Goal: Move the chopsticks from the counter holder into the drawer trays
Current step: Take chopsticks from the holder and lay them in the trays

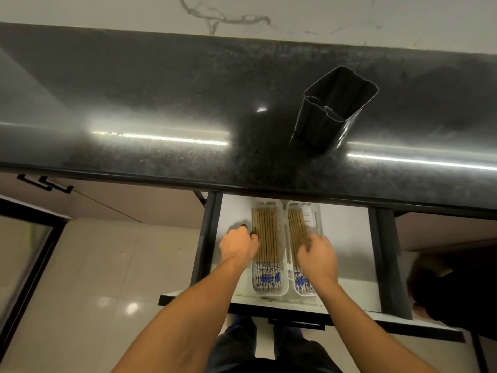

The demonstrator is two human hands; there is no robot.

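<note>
Both forearms are reaching up from the bottom of the frame into the open drawer (347,254) at lower centre. The left hand (238,246) is curling with knuckles up at the left edge of the left tray (284,288), its fingertips lying against the tray's rim and the outermost sticks; whether it is pinching anything cannot be told. The right hand (317,255) is hovering over the right tray (317,211), fingers bent loosely downward and blurred, resting on or just above the sticks there, and its grip cannot be told either.

The chopsticks (267,238) are lying flat in both white trays, side by side and running lengthwise, wooden shafts pointing toward the counter and blue-and-white patterned ends sitting nearest the person. The left tray is looking full across its width; the right one is partly hiding under the right hand.

Above, on the dark speckled counter (161,103), the black holder (333,109) is standing right of centre, apparently with nothing inside it
</note>
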